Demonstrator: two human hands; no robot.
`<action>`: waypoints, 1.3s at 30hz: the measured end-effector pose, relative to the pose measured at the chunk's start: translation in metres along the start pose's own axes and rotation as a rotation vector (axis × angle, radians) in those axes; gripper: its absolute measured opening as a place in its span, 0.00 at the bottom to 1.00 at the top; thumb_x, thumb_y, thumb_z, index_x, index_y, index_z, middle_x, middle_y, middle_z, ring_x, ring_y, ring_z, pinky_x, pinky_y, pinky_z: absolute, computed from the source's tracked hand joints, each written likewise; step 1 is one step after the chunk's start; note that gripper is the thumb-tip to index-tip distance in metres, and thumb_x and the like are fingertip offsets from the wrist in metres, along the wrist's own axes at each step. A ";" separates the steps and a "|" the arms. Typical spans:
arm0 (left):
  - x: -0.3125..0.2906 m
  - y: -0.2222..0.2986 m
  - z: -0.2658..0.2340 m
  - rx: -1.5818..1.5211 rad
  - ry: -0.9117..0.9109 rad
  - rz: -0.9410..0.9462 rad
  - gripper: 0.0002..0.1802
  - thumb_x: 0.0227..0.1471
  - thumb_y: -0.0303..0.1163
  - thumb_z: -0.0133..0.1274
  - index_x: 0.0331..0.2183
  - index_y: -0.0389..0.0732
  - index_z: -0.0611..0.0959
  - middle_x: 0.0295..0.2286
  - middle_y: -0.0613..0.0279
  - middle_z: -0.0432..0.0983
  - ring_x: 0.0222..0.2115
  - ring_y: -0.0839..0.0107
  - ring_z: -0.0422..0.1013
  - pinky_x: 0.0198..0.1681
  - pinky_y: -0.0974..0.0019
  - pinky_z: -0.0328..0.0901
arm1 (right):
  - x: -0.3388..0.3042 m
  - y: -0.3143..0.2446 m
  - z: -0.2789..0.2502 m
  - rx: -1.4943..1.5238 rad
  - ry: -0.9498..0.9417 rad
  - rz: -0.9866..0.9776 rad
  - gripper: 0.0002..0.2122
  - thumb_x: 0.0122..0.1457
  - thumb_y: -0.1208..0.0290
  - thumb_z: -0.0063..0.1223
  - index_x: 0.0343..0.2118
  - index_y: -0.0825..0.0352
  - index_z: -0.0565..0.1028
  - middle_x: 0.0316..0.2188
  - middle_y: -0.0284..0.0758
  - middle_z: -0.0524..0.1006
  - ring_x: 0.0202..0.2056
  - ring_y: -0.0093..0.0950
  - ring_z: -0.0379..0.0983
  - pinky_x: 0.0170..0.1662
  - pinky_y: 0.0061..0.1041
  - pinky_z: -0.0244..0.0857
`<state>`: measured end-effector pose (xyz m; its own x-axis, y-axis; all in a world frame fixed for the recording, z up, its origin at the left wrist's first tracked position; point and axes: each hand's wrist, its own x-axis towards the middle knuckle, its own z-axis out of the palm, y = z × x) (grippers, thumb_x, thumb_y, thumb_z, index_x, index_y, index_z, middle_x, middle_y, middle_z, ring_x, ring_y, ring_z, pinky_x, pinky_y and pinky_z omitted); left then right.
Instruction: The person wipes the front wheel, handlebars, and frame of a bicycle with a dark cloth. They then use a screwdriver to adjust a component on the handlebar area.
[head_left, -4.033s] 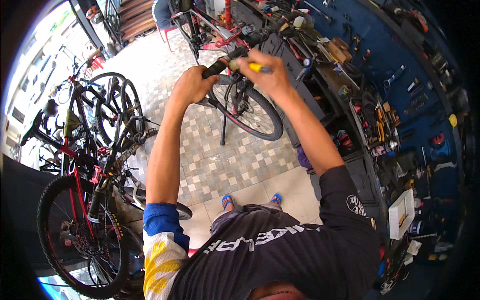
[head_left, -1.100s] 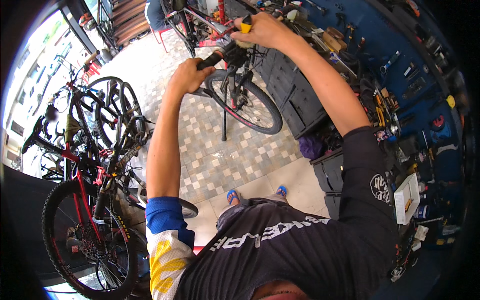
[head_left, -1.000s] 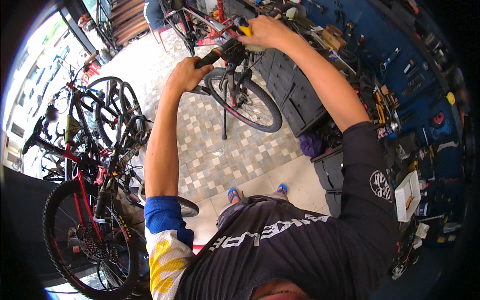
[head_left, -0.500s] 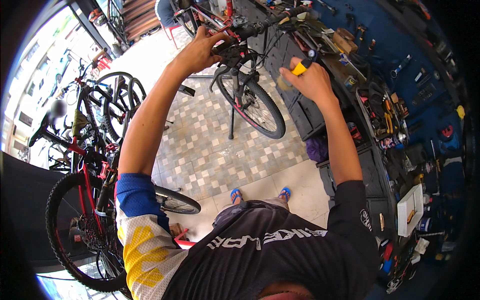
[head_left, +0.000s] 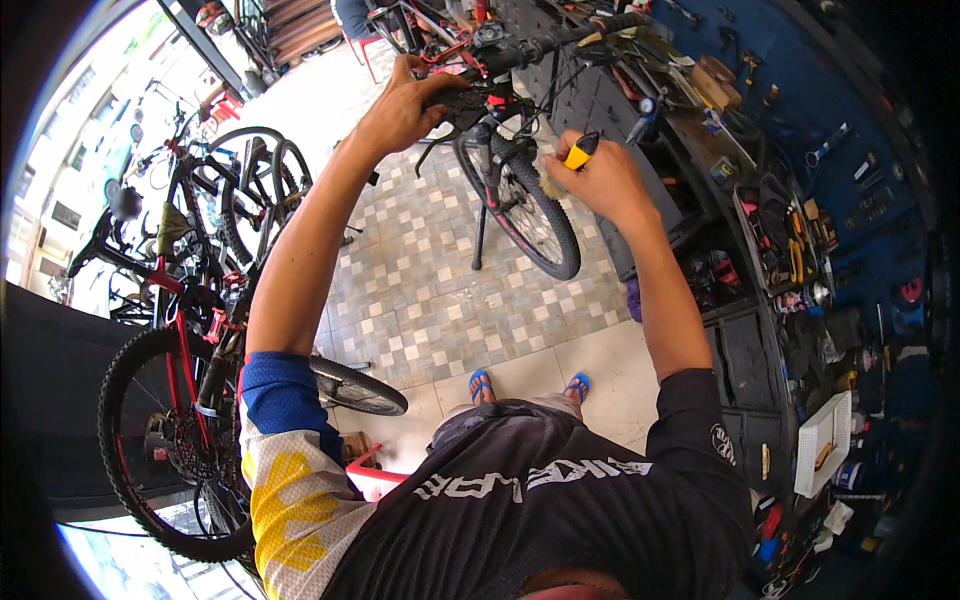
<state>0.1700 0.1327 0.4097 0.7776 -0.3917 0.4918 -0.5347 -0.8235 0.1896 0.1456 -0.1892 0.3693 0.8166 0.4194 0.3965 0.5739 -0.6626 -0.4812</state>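
A bicycle stands in front of me, its front wheel pointing toward me. My left hand is closed around the left end of its handlebar, and the fingers partly hide the grip. Closed too, my right hand holds a brush by its yellow and black handle. The brush's pale bristles point down and left, close to the front tyre's upper part; whether they touch it I cannot tell. A black brake lever hangs below the bar near my left hand.
More bicycles stand at my left, the nearest with a red frame. A dark workbench with drawers runs along the right, holding tools and a white basket. Tools hang on the blue wall. A kickstand rests on the tiled floor.
My right hand has moved left and slightly down with the brush, bringing the bristles nearer the front wheel. My left hand stays on the handlebar. The whole view has shifted a little.
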 end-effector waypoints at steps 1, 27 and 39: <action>0.000 0.000 0.000 -0.002 -0.002 0.004 0.29 0.51 0.25 0.61 0.54 0.59 0.81 0.52 0.41 0.63 0.58 0.42 0.61 0.60 0.52 0.66 | 0.001 -0.001 0.001 0.015 -0.008 0.007 0.16 0.59 0.55 0.63 0.32 0.65 0.75 0.22 0.39 0.79 0.26 0.40 0.77 0.30 0.37 0.66; -0.009 0.011 -0.006 0.098 0.026 -0.025 0.21 0.53 0.27 0.61 0.51 0.47 0.85 0.48 0.49 0.73 0.40 0.52 0.78 0.49 0.55 0.73 | 0.000 0.004 -0.004 0.323 0.033 0.117 0.10 0.61 0.66 0.64 0.41 0.65 0.80 0.34 0.36 0.82 0.27 0.24 0.78 0.31 0.26 0.69; -0.036 -0.002 -0.035 -0.131 -0.067 -0.378 0.25 0.54 0.40 0.62 0.52 0.42 0.81 0.36 0.44 0.83 0.39 0.48 0.80 0.44 0.54 0.72 | 0.065 -0.018 -0.018 0.342 0.283 0.034 0.20 0.61 0.44 0.60 0.35 0.59 0.82 0.19 0.33 0.81 0.24 0.26 0.80 0.29 0.26 0.70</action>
<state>0.1308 0.1627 0.4216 0.9449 -0.1008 0.3113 -0.2414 -0.8570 0.4552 0.1873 -0.1616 0.4175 0.8140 0.1830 0.5512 0.5728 -0.4100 -0.7098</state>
